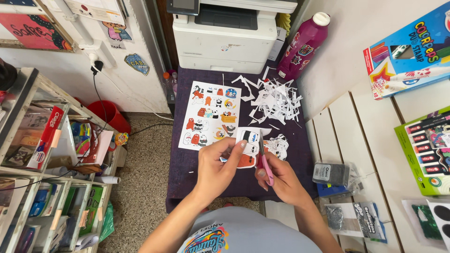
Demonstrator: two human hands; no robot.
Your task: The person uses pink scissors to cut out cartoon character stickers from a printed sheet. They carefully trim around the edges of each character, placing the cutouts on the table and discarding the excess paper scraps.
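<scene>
My left hand (216,165) pinches a small piece of sticker paper (248,145) printed with cartoon bears, held above the purple table (187,164). My right hand (277,177) grips pink-handled scissors (265,165), whose blades meet the right edge of that piece. A full sheet of bear stickers (210,115) lies flat on the table just beyond my hands. Several cut-out bear stickers (277,145) rest to the right of the held piece.
A heap of white paper scraps (274,99) lies at the table's far right, beside a magenta bottle (303,45). A white printer (227,33) stands behind. Shelves with stationery (42,154) stand left; marker boxes (408,51) and packets (333,174) sit right.
</scene>
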